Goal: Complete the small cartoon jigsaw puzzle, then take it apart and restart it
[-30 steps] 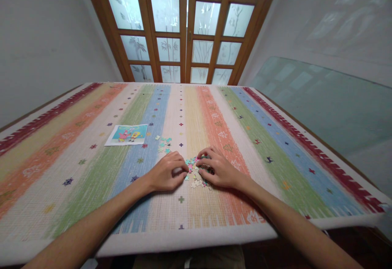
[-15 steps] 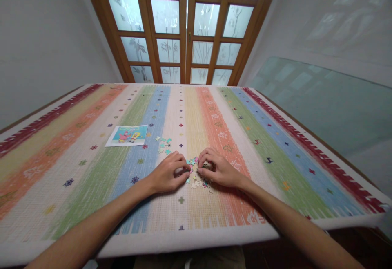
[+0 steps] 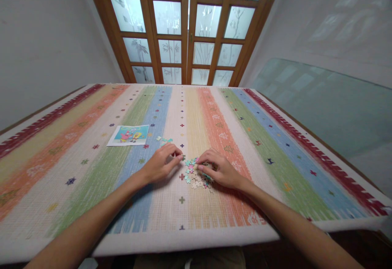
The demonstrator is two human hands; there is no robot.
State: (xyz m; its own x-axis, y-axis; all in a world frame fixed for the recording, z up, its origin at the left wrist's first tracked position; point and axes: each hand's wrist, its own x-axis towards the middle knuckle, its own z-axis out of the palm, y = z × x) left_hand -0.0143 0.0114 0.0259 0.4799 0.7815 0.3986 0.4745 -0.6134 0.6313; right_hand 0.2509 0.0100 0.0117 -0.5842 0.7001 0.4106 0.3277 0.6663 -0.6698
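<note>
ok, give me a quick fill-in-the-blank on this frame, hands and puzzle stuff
1. The right hand rests on a pile of puzzle ____.
2. The left hand pinches one piece, ____ of the pile.
3. The picture card lies on the ____ side of the mat.

Missing: pieces; left; left

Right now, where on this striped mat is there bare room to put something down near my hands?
The mat is bare on the green and blue stripes right of the right hand, and along the near edge below both hands. Bare too left of the left hand, below the picture card. It is crowded between the hands, at the puzzle pieces, and by the few pieces beside the card.
</note>
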